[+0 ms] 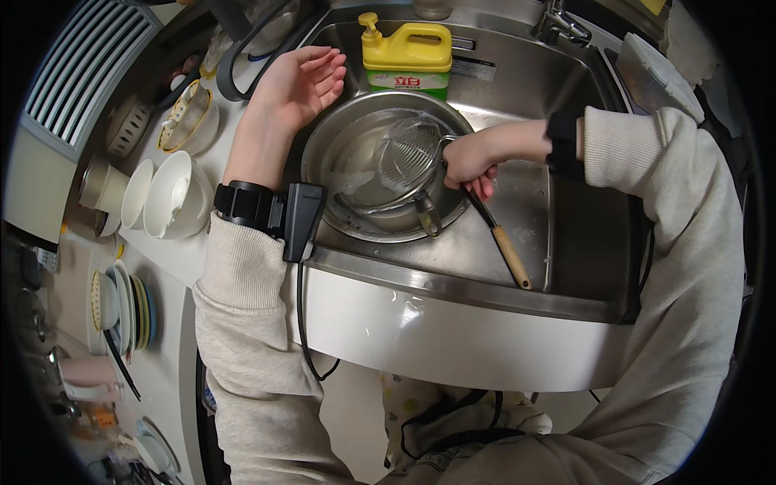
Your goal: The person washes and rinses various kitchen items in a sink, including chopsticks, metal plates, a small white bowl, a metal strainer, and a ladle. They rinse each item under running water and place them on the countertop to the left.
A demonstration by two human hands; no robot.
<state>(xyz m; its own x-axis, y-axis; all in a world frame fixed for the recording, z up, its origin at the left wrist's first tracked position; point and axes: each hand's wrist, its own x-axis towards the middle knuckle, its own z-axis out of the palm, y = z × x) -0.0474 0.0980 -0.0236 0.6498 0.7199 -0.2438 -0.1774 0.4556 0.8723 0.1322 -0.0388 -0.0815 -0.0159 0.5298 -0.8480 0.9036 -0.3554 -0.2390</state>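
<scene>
My right hand (pixel 470 162) grips a wire mesh strainer (pixel 409 154) near its rim, over a round stainless steel basin (pixel 388 233) of cloudy water in the sink. A dark shaft with a wooden handle (pixel 511 257) runs down from under this hand; I cannot tell if it belongs to the strainer. A metal utensil handle (pixel 428 215) hangs over the basin's near rim. Above the basin's left side, my left hand (pixel 306 82) is empty, palm turned up and fingers loosely curved. Behind the basin stands a yellow and green pump jug of Liby detergent (pixel 407 57).
A chrome faucet (pixel 561 27) rises at the sink's back right, near a clear plastic container (pixel 658 76). White bowls (pixel 173 197) line the left counter. Beyond them are stacked plates (pixel 130 309), black chopsticks (pixel 121 364) and a pink pitcher (pixel 91 379). A cable hangs from my left wrist device (pixel 305 221).
</scene>
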